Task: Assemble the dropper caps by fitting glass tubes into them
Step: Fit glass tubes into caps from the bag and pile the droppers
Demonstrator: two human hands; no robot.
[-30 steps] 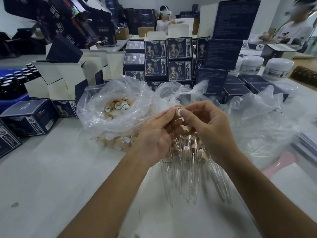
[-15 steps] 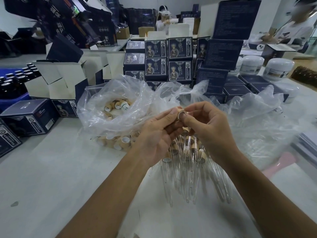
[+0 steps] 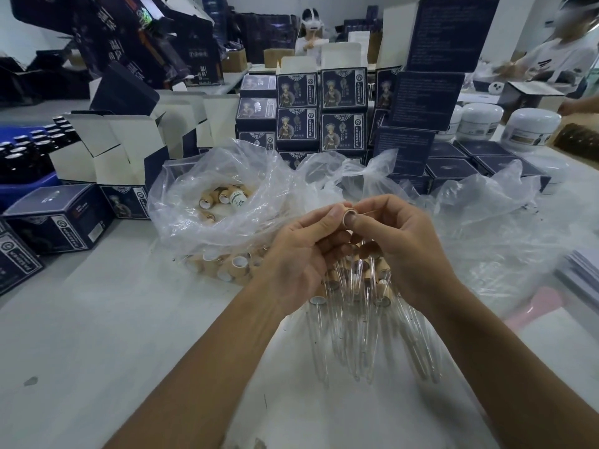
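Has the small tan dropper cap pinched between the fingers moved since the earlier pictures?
No: the small tan dropper cap has only turned, keeping its place against the clear plastic bag.

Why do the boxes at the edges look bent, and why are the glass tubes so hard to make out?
Head view: the wide-angle lens bows the stacked boxes near the edges; soft, even light leaves only faint shadows on the table; the clear glass tubes show mainly as thin highlights; the person at top right is blurred.
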